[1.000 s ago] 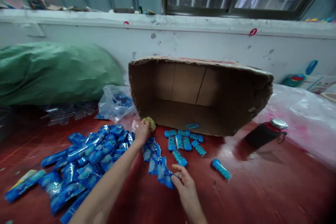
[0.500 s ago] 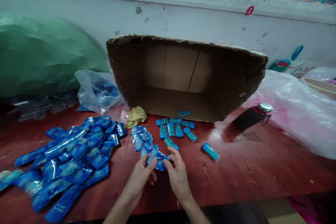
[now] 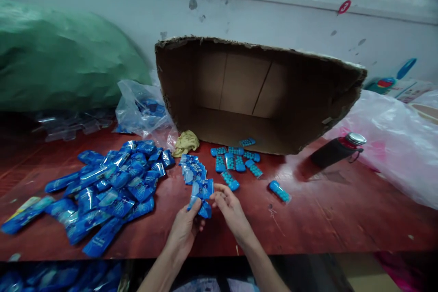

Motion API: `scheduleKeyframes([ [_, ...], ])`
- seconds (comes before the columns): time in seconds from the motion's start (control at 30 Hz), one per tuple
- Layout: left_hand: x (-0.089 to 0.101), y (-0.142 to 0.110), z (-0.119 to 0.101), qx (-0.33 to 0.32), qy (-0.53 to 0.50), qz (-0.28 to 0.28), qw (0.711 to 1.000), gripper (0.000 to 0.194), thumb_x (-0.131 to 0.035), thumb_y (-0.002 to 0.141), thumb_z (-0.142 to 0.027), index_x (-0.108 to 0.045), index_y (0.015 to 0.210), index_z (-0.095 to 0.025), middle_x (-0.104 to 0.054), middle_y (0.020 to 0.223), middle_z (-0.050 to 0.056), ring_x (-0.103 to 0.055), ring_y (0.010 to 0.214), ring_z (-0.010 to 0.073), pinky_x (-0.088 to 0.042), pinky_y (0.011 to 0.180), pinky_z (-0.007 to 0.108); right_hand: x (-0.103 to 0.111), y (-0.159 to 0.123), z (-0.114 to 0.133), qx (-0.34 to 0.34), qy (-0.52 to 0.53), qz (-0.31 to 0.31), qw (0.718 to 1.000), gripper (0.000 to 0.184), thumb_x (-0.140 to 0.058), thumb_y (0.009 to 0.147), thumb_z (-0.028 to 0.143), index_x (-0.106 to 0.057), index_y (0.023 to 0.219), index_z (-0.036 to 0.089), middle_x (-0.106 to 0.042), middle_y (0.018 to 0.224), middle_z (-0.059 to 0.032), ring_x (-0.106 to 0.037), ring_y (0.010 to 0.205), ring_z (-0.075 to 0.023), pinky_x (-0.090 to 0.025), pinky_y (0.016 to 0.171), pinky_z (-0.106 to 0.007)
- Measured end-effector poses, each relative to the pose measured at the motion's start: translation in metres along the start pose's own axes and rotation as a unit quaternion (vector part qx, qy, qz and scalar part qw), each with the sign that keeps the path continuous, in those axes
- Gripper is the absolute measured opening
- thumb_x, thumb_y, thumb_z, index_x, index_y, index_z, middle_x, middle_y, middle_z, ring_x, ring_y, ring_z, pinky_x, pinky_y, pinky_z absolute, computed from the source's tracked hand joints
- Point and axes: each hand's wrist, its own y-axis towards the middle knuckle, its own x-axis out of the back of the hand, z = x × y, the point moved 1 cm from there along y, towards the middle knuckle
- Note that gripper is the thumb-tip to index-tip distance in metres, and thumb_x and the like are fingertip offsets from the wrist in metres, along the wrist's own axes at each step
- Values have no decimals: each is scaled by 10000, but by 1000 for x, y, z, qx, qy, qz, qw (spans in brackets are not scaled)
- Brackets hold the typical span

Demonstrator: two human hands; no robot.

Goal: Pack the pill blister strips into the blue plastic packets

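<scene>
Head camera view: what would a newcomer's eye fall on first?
Probably the large cardboard box, at the back of the red table with its open side facing the viewer. Next come the heap of shiny blue packets at left and the left hand holding blue packaging near the front edge.

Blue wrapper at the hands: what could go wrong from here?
The blue wrapper might slip, as the left hand seems to pinch only its near part. The right hand, close to the loose dotted packs, could nudge them. The overlapping wrappers just beyond might scatter if brushed.
</scene>
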Motion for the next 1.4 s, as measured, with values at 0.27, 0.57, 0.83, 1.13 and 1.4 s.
scheduleKeyframes([
  [0.27,0,-2,0,19,-48,8,999,285,-675,605,-389,-523,658,-153,-531,476,-53,-418,325,51,-250,310,172,-4,-6,5,-23,20,7,1000,264,-525,768,269,-508,1015,178,-538,779,5,-512,658,-101,-422,597,-215],
  [0.57,-2,-10,8,26,-67,28,997,274,-665,630,-375,-574,748,-145,-557,524,-43,-442,350,47,-291,326,168,-5,-13,-9,32,-68,11,997,354,-481,728,120,-500,1071,204,-548,853,-2,-518,733,-121,-432,701,-241],
  [0.83,3,-18,8,34,-49,82,995,266,-680,607,-367,-579,679,-132,-572,523,-14,-477,392,67,-332,353,176,-7,-14,-6,50,-47,-28,997,299,-435,728,120,-529,1004,187,-543,695,18,-509,610,-117,-417,569,-208],
  [1.13,5,-22,7,67,-85,44,993,201,-663,651,-301,-563,616,-130,-543,462,-18,-480,381,62,-368,366,161,-1,-16,1,2,-60,90,994,258,-423,803,234,-528,1037,207,-514,645,39,-492,566,-110,-409,552,-226],
  [1.4,5,-25,5,117,-132,-27,984,148,-541,769,-243,-532,664,-140,-538,456,-8,-491,374,71,-387,353,158,33,27,0,78,-587,-155,790,320,-531,766,194,-553,1085,190,-573,965,-136,-481,897,-292,-357,761,-427],
])
